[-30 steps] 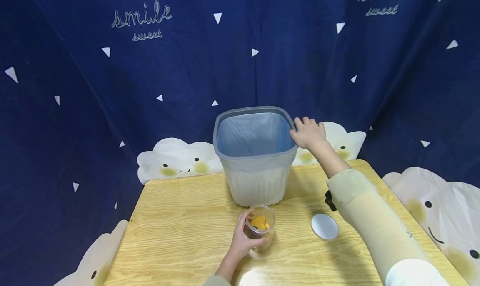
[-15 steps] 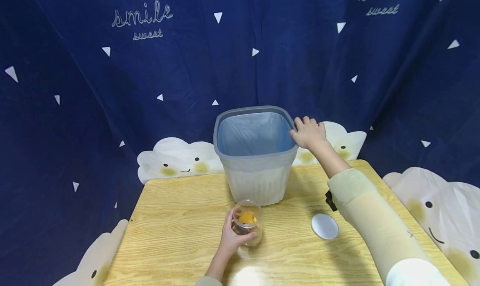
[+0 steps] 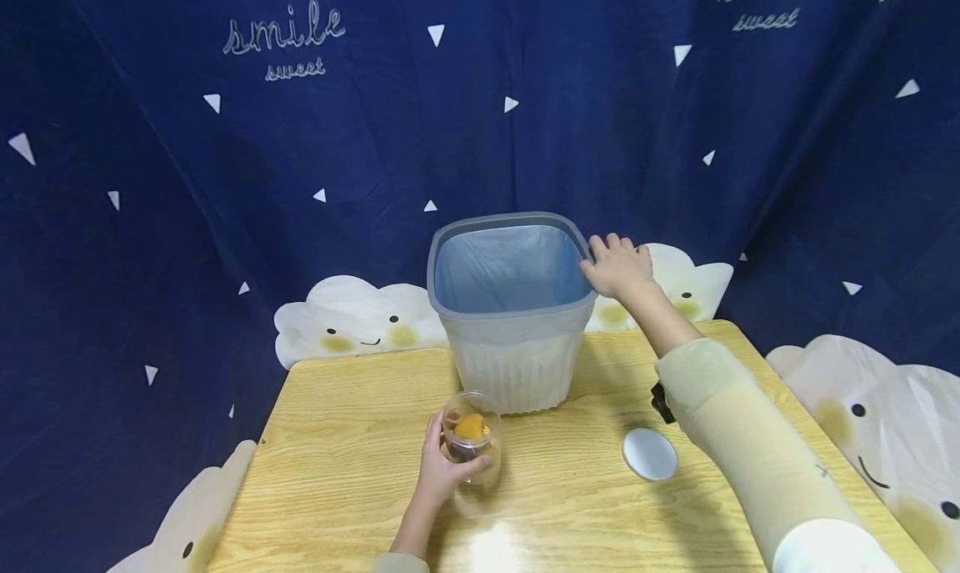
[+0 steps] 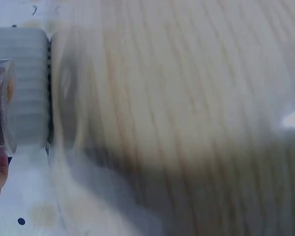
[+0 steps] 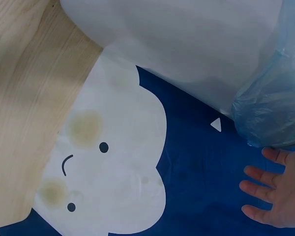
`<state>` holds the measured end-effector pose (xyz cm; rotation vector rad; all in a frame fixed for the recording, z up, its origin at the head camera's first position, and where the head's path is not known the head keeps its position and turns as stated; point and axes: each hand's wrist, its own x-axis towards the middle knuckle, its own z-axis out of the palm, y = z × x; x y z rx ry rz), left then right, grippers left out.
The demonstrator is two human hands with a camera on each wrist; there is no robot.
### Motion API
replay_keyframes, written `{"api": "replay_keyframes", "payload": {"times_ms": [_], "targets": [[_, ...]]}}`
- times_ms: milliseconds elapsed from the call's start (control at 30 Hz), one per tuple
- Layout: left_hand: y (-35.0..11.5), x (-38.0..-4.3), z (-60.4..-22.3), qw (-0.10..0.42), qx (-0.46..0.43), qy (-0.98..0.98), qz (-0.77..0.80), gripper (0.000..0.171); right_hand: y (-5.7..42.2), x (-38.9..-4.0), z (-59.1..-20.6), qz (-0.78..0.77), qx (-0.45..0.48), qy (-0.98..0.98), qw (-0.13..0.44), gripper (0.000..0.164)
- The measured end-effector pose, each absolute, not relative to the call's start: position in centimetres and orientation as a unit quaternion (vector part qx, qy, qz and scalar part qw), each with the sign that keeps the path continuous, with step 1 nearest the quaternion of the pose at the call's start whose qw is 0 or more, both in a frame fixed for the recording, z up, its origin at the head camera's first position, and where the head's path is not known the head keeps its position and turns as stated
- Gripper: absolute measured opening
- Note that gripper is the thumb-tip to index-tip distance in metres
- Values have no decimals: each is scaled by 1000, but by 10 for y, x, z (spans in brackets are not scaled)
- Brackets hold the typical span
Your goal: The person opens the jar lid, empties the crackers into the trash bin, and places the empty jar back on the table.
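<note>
Clear plastic jar (image 3: 491, 433) w/ orange item (image 3: 471, 426) inside is gripped in L hand (image 3: 441, 469), approx. 7 o'clock of ribbed waste bin (image 3: 517, 364); roughly upright, can't tell if touching wooden table (image 3: 360, 439). Bin has grey rim (image 3: 517, 315) + blue liner (image 3: 510, 273). R hand (image 3: 619, 269) at bin's 3 o'clock, fingers spread & fairly straight, thumb side by rim. White round lid (image 3: 649, 454) on table, approx. 3 o'clock of jar

Wood-grain table (image 3: 352, 439), upright bin (image 3: 516, 360), round white disc (image 3: 649, 454).
</note>
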<state>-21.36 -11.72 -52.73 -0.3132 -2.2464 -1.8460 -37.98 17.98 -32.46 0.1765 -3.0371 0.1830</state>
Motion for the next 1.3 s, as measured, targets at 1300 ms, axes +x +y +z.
{"api": "replay_keyframes", "payload": {"times_ms": [1300], "targets": [[-172, -238, -478, 256, -79, -771, -578, 77, 180, -379, -324, 62, 54, -996, 43, 51]]}}
